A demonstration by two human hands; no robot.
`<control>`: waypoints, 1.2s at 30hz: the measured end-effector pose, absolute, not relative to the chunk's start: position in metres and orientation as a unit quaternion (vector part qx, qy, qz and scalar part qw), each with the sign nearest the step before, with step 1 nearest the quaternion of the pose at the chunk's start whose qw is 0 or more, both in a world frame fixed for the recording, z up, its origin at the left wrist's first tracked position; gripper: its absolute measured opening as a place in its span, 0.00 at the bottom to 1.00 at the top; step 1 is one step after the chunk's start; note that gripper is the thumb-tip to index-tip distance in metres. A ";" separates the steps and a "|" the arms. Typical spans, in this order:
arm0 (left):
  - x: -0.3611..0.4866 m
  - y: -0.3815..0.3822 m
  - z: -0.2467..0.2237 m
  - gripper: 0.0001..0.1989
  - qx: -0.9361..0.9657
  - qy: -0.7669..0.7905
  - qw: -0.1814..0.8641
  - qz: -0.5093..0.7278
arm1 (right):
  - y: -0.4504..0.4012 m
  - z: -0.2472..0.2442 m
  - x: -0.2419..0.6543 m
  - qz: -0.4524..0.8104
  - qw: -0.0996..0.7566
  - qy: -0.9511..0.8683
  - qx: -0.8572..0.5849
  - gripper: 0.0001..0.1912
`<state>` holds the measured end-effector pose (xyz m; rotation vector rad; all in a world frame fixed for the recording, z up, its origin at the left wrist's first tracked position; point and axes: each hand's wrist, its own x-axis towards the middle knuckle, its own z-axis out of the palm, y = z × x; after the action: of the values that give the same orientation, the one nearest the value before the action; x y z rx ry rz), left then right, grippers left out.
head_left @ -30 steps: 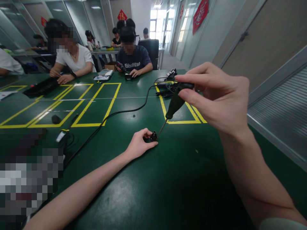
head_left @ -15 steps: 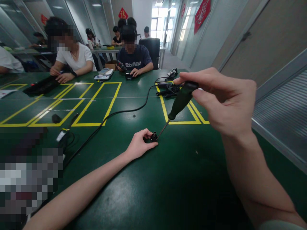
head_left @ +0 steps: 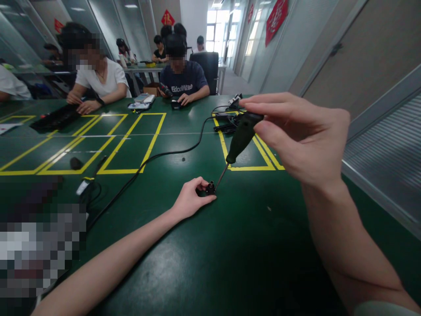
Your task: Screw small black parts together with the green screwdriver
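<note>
Between its thumb and fingers, my left hand (head_left: 193, 196) grips a small black part with a short round tube on top (head_left: 211, 188), low over the green table. My right hand (head_left: 305, 136) pinches the end of a dark-handled screwdriver (head_left: 241, 136) between thumb and fingertips. The screwdriver slants down to the left, and its thin metal shaft ends at the right side of the small black part. Whether the tip sits in a screw is too small to tell.
A black cable (head_left: 167, 152) crosses the green table (head_left: 230, 245) to a bundle of black items (head_left: 226, 123) near yellow tape outlines (head_left: 154, 140). A labelled cord (head_left: 83, 186) and a dark lump (head_left: 76, 163) lie left. Two people (head_left: 186, 79) work across the table.
My right hand and the screwdriver handle have shifted slightly left, leaving the screwdriver a little more upright. My left hand and the small black part stay nearly in place.
</note>
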<state>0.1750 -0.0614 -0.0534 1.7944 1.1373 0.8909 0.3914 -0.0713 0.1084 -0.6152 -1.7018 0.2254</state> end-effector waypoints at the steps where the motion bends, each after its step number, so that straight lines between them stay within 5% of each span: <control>1: 0.175 -0.061 -0.054 0.12 0.712 0.452 0.405 0.353 | -0.071 0.108 0.391 0.094 0.613 -0.736 -0.270 0.12; 11: 0.175 -0.058 -0.058 0.13 0.702 0.474 0.386 0.365 | -0.050 0.099 0.396 0.121 0.632 -0.715 -0.273 0.05; 36: 0.166 -0.045 -0.057 0.13 0.690 0.505 0.347 0.385 | -0.032 0.081 0.396 0.099 0.641 -0.710 -0.273 0.10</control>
<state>0.1660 -0.0453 -0.0567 1.7896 1.3099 0.9993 0.3958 -0.0324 0.0813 -0.6233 -1.6185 0.2265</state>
